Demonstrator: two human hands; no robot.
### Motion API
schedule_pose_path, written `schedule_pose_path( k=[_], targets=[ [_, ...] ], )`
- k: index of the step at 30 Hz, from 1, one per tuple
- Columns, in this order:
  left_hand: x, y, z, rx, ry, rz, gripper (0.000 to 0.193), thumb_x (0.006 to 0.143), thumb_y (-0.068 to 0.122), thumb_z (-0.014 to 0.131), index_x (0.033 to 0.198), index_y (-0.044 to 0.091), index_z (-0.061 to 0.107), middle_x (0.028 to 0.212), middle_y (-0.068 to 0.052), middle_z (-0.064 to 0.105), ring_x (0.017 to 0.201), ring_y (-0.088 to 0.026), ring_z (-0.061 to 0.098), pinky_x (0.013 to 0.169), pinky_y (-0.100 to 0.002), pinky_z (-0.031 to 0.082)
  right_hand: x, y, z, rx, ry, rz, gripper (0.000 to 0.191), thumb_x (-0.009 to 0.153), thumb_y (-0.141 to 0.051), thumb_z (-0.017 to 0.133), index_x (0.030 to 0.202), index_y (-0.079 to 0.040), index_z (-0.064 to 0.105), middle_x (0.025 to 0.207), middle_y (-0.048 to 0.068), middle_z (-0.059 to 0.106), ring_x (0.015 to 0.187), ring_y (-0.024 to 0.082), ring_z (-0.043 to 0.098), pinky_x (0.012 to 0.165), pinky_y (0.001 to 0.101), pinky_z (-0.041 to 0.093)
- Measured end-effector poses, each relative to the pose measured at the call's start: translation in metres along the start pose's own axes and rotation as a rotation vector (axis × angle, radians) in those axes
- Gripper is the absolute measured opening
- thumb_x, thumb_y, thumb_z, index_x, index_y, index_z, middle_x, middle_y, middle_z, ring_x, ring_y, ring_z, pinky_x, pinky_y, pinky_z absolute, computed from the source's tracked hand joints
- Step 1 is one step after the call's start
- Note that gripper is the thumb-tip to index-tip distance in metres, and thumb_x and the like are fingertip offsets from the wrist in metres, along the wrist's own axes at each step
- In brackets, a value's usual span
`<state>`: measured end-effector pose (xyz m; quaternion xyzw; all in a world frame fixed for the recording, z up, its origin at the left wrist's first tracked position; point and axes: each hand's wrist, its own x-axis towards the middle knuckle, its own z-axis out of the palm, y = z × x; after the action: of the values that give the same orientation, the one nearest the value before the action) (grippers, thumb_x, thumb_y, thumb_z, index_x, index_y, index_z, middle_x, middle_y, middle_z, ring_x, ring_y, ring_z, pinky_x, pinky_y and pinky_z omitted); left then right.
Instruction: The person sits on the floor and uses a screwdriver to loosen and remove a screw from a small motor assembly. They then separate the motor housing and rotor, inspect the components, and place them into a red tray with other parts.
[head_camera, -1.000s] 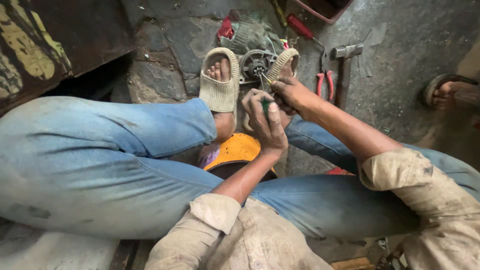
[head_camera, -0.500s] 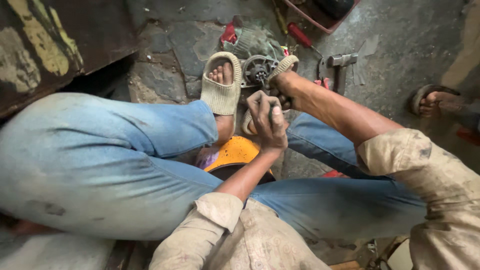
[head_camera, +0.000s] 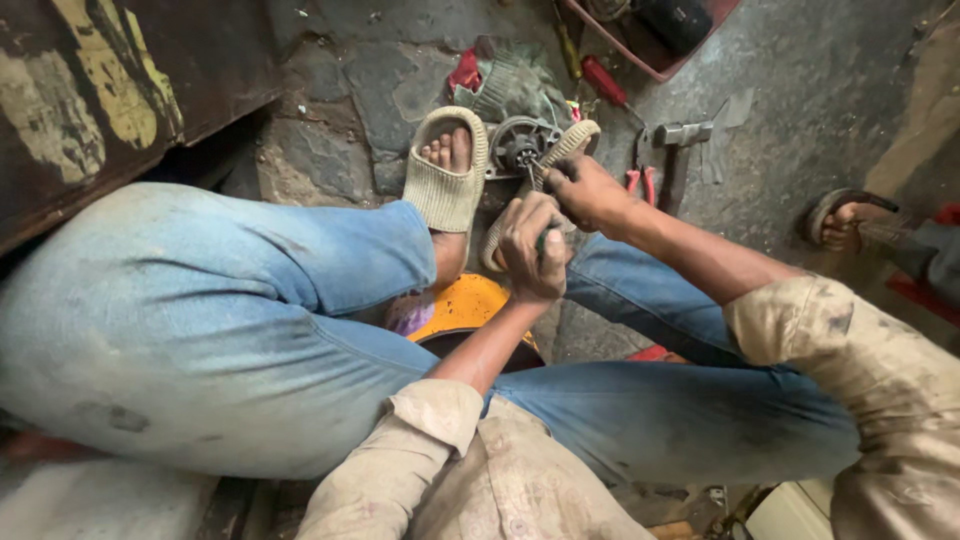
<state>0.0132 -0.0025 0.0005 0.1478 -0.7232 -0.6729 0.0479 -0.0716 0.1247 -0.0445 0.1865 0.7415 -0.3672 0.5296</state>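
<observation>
I sit on the ground in blue jeans with a round grey metal motor part (head_camera: 518, 146) clamped between my two feet in beige slippers (head_camera: 446, 172). My left hand (head_camera: 532, 245) is closed around the green handle of a screwdriver (head_camera: 541, 240), whose shaft points up toward the part. My right hand (head_camera: 585, 193) grips the shaft near its tip, right at the part. The screwdriver's tip is hidden behind my fingers.
A yellow round object (head_camera: 462, 308) lies under my knees. On the stone floor beyond lie a hammer (head_camera: 678, 150), red-handled pliers (head_camera: 640, 182), a red screwdriver (head_camera: 604, 80), a grey-green cloth (head_camera: 510, 75) and a red tray (head_camera: 655, 40). Another person's sandalled foot (head_camera: 845, 220) is at right. A dark painted metal panel (head_camera: 110, 90) stands left.
The view has shifted slightly, and my hands stayed at the motor part. My left hand has turned a little on the screwdriver handle.
</observation>
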Motion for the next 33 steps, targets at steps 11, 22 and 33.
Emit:
schedule_pose_path(
  k=[11,22,33],
  targets=[
    [-0.003,0.005,0.001,0.107,-0.077,0.036,0.056,0.1,0.056,0.031,0.077,0.007,0.045,0.082,-0.013,0.047,0.079,-0.036,0.048,0.077,-0.048,0.033,0.019,0.044,-0.012,-0.519,0.091,-0.328,0.038,0.1,-0.031,0.054,0.121,-0.003,0.068,0.114,0.028,0.068,0.107,0.047,0.064,0.092,0.0538,0.05],
    [-0.001,0.0,-0.004,0.2,-0.122,0.096,0.05,0.096,0.05,0.035,0.076,0.007,0.049,0.082,-0.014,0.049,0.08,-0.037,0.05,0.076,-0.049,0.033,0.012,0.0,-0.007,0.02,-0.015,0.272,0.019,0.099,-0.034,0.053,0.096,-0.016,0.058,0.062,0.006,0.049,0.044,0.018,0.043,0.036,0.0362,0.031],
    [0.01,-0.014,0.008,0.165,-0.018,-0.044,0.045,0.098,0.041,0.033,0.078,0.007,0.055,0.081,-0.015,0.055,0.08,-0.039,0.055,0.077,-0.052,0.039,0.044,-0.013,-0.005,0.044,-0.097,0.529,0.028,0.095,-0.017,0.049,0.067,-0.012,0.047,0.054,0.001,0.041,0.041,0.013,0.035,0.037,0.0305,0.026]
  ],
)
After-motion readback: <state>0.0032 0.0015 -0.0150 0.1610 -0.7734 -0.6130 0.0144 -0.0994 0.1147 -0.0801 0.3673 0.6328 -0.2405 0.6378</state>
